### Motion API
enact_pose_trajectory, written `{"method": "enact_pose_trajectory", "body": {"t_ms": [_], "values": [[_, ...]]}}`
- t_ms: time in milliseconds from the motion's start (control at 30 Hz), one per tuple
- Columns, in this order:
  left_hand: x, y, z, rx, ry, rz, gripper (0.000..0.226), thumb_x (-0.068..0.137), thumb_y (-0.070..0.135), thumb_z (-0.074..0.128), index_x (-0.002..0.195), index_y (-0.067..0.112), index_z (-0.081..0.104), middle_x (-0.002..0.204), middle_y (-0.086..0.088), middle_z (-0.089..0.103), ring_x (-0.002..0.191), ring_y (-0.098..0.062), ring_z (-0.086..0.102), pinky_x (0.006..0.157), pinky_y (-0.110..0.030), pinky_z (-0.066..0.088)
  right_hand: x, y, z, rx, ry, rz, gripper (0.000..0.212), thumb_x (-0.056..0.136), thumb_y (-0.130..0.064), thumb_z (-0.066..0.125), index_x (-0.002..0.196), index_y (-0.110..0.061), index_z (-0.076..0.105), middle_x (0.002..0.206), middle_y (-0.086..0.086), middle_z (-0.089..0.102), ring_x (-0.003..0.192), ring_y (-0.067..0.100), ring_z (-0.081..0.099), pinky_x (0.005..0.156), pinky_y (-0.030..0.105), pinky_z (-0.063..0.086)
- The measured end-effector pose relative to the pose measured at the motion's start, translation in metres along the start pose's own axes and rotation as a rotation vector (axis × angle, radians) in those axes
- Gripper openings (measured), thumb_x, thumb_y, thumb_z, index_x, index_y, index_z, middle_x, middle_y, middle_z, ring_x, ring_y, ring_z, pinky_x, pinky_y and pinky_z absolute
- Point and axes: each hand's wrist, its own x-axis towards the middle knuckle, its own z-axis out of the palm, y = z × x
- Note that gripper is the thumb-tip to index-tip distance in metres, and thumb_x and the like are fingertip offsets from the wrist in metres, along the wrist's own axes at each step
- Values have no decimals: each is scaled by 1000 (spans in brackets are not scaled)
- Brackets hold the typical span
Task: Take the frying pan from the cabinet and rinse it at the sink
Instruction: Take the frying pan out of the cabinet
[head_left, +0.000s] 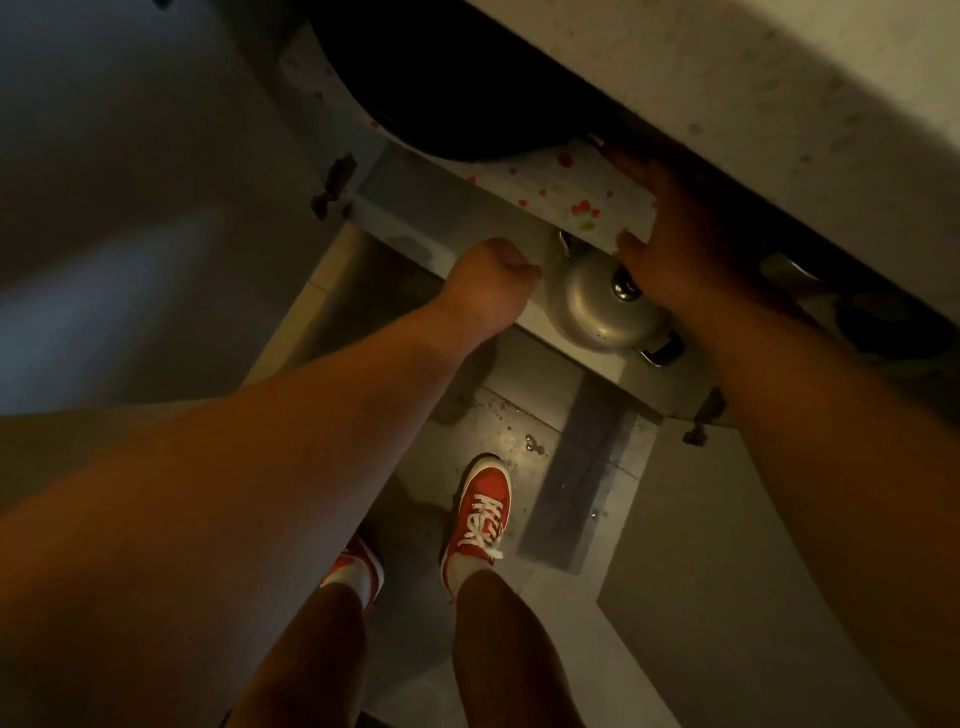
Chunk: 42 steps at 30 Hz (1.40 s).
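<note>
As the view looked straight down past the desk (753, 78) edge, both arms reached into the open cabinet.
Frying pan (457, 88): dark and round, on the upper shelf's patterned liner (571, 192) – partly hidden under the desk edge.
Left hand (493, 280): curled into a loose fist at the shelf's front edge, holding nothing visible.
Right hand (691, 234): in shadow, fingers (631, 244) spread over the liner's front edge – grip unclear.
Metal pot lid (597, 306): on the lower shelf, between the hands.
Red sneakers (480, 514): on the floor below.

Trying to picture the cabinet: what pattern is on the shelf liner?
White shelf liner with small red and green spots, seen in the head view.
</note>
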Motion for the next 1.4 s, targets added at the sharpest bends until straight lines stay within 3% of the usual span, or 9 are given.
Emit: {"method": "enact_pose_trajectory", "body": {"t_ms": [167,300,400,600,767,933,1100,1267,1400], "values": [[5,15,9,-88,17,-41,19,91,25,60,93,8,66,103,-21,73,96,-33,70,82,-41,58,-5,-6,3,-34,18,51,72,96,-35,59,156,-22,22,160,14,27,144,38,29,114,57,32],[9,26,9,-237,7,-132,17,96,25,58,80,19,59,82,-7,69,72,-18,66,57,-25,56,-26,-13,12,-33,86,-83,66,94,-32,60,153,-19,32,155,16,36,139,39,36,109,50,38],[10,33,9,-319,21,-177,15,98,30,57,97,15,58,87,-6,66,77,-20,65,66,-31,55,-42,-15,25,-54,105,-186,62,93,-28,60,150,-17,36,152,17,37,134,39,40,101,50,44],[17,39,5,-467,-29,-164,29,99,28,53,121,9,55,103,-10,70,88,-23,70,77,-37,59,-47,-19,39,416,86,-42,40,95,-26,57,132,-15,52,125,14,61,112,31,59,85,34,46],[25,47,5,-613,-66,-163,22,99,21,53,118,11,58,95,-8,69,88,-25,68,85,-42,56,-30,-29,33,788,-260,225,25,90,-18,61,114,-13,60,103,12,72,74,20,74,62,34,62],[28,43,1,-672,-41,-125,5,92,6,55,89,9,56,73,-8,63,55,-18,63,61,-32,54,-27,-42,39,919,-487,286,7,86,-11,58,86,-12,65,64,2,61,42,10,59,47,25,51],[23,32,-7,-591,8,-92,4,88,9,61,88,9,57,64,-6,58,55,-16,58,55,-28,50,-38,-61,56,863,-428,240,16,83,-11,58,67,-14,55,40,-6,50,32,9,47,34,18,37],[1,22,-12,-503,-4,-56,18,87,7,60,69,12,58,50,0,58,51,-13,58,53,-27,50,-62,-68,65,901,-390,213,10,79,-9,55,71,-13,56,51,0,50,40,13,47,42,26,39],[-30,15,-10,-481,0,-76,5,90,7,58,88,6,53,62,-7,55,54,-15,55,53,-25,49,-91,-67,68,933,-406,214,12,79,-5,53,70,-13,55,49,-2,49,38,10,48,38,24,39]]}}
